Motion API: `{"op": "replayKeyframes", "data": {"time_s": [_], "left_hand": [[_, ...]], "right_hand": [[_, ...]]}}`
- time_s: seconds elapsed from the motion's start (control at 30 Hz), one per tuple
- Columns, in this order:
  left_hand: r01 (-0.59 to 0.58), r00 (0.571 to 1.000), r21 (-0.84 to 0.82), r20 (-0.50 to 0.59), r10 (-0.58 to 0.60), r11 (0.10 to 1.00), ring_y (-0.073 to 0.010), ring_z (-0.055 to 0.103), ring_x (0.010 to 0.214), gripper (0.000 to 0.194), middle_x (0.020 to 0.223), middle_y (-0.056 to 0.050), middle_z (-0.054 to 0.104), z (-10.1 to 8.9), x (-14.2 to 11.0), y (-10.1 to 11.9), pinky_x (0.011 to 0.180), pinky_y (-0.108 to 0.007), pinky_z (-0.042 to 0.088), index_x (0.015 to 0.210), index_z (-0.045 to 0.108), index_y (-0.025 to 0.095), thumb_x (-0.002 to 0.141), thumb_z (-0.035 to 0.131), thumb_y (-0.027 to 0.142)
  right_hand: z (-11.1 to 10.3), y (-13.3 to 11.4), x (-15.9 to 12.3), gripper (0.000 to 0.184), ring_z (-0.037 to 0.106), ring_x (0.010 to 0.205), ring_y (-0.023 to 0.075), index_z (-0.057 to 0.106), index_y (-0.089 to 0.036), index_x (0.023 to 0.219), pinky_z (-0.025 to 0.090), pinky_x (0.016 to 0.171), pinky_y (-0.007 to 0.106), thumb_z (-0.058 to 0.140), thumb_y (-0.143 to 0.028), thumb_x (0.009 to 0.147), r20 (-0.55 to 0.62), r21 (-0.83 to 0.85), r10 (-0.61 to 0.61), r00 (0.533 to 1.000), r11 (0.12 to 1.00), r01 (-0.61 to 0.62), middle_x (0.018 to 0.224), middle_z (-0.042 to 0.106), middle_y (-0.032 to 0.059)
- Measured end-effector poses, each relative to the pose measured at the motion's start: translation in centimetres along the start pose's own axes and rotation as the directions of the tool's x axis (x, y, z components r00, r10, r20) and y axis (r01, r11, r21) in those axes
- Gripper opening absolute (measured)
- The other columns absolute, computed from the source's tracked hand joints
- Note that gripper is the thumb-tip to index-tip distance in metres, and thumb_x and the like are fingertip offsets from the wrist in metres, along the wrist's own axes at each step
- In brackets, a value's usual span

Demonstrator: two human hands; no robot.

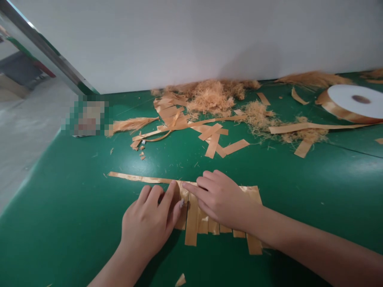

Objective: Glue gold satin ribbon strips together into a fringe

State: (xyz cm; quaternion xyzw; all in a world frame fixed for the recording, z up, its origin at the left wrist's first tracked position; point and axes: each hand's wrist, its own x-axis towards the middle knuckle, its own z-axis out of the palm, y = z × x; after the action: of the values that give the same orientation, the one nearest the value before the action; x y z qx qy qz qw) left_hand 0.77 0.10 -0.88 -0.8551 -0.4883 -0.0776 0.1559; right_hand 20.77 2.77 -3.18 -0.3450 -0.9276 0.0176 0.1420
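A narrow gold satin ribbon strip (137,177) lies flat across the green table, with a row of short ribbon pieces (191,227) hanging from it towards me. My left hand (149,223) presses its index fingertip onto the strip, and its thumb rests over the leftmost piece; the other fingers are curled. With its index finger stretched out, my right hand (218,195) bears down on the strip close to the left fingertip. Its remaining fingers are folded in, and the hand covers the upper part of several pieces. The lower ends of the pieces are of uneven length.
A white ribbon spool (341,97) lies at the back right, a ribbon tail (299,128) running from it. Frayed orange threads (209,97) and loose cut pieces (213,145) lie along the white wall (179,40). A blurred-out object (89,117) sits near the left table edge.
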Motion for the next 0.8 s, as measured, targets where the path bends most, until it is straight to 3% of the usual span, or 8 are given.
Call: {"op": "replayKeyframes", "data": {"time_s": [0.53, 0.8], "left_hand": [[0.007, 1.0, -0.008, 0.025, -0.007, 1.0, -0.0177, 0.051, 0.069, 0.035, 0.07, -0.004, 0.055, -0.07, -0.03, 0.31, 0.048, -0.024, 0.037, 0.116, 0.059, 0.019, 0.09, 0.041, 0.033], [0.045, 0.993, -0.037, 0.113, -0.04, 0.998, -0.0193, 0.052, 0.074, 0.034, 0.075, -0.004, 0.054, -0.31, -0.28, 0.66, 0.05, -0.025, 0.039, 0.116, 0.057, 0.021, 0.09, 0.041, 0.035]], "right_hand": [[-0.03, -0.04, 0.1, 0.035, 0.04, 0.07, 0.0167, 0.056, -0.013, 0.12, 0.022, 0.058, 0.03, 0.038, -0.016, 0.09, -0.025, -0.004, 0.009, 1.0, 1.0, -0.01, 0.077, 0.056, 0.0065], [0.08, -0.05, 0.06, 0.036, 0.04, 0.071, 0.0168, 0.054, -0.015, 0.123, 0.023, 0.059, 0.03, 0.037, -0.019, 0.091, -0.027, -0.003, -0.001, 1.0, 1.0, 0.001, 0.076, 0.055, 0.0059]]}}
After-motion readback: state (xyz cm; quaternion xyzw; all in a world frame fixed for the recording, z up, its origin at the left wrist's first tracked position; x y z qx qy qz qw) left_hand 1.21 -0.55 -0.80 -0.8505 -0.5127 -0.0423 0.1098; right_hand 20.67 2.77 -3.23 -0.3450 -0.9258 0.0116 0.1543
